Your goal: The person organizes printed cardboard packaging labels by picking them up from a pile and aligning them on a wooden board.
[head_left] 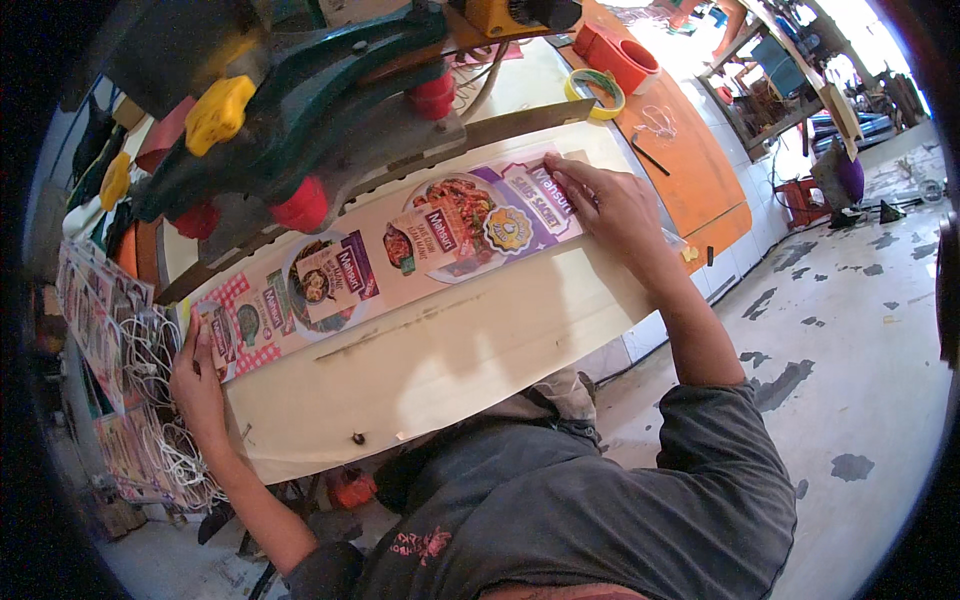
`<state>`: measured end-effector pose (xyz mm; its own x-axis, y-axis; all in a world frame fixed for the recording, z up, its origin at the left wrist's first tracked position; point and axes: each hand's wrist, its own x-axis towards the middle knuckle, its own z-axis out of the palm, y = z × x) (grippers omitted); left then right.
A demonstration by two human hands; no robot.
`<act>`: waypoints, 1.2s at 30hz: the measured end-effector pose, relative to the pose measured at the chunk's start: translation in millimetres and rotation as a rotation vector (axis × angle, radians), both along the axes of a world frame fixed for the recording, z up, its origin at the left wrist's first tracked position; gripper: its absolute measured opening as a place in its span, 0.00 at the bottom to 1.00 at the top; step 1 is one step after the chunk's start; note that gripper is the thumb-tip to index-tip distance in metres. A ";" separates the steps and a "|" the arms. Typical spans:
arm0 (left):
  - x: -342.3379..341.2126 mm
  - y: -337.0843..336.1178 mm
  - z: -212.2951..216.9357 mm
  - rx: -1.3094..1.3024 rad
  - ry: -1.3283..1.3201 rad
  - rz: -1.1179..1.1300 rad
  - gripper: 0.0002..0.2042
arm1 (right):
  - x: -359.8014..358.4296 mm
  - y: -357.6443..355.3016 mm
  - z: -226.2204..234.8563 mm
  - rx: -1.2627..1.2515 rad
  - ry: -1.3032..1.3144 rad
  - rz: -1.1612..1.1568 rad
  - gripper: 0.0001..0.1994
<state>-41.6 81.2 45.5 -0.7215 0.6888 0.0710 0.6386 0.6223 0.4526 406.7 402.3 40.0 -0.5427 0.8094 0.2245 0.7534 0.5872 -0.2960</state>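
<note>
A long printed strip (365, 250) with food pictures, red checks and a purple end slants across a cream work board (450, 340). Its far edge runs close along a metal bar (400, 190). At the left end, my left hand (200, 385) grips the strip's edge, thumb and fingers close together. My right hand (610, 205) holds the strip's right end, fingertips over its far corner; the palm hides part of the print. Beyond the bar stands a dark green machine frame (340, 85) with a yellow knob (222, 115) and red cylindrical feet (300, 203).
A yellow tape roll (594, 94) and a red container (615, 58) are on the orange table (690, 190) at right, beside a thin black stick (650, 156). Bundled white cords (165, 400) hang with printed sheets (95, 310) at left. Stained floor (800, 350) lies right.
</note>
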 end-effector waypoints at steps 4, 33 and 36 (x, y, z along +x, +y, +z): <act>0.4 -3.4 -5.0 0.010 0.075 -0.032 0.24 | -0.6 5.0 -4.5 0.039 0.010 0.029 0.16; -4.6 -9.2 -8.4 0.018 -0.017 0.048 0.21 | -3.6 3.5 -0.6 -0.008 0.070 0.039 0.15; -8.0 -13.0 -11.1 0.013 0.125 -0.016 0.21 | -3.1 2.9 2.1 -0.020 0.073 0.038 0.15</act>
<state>-49.6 68.2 34.4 -0.6951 0.6988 0.1689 0.7006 0.6057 0.3772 403.6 405.2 42.1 -0.5560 0.7932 0.2485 0.7066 0.6084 -0.3613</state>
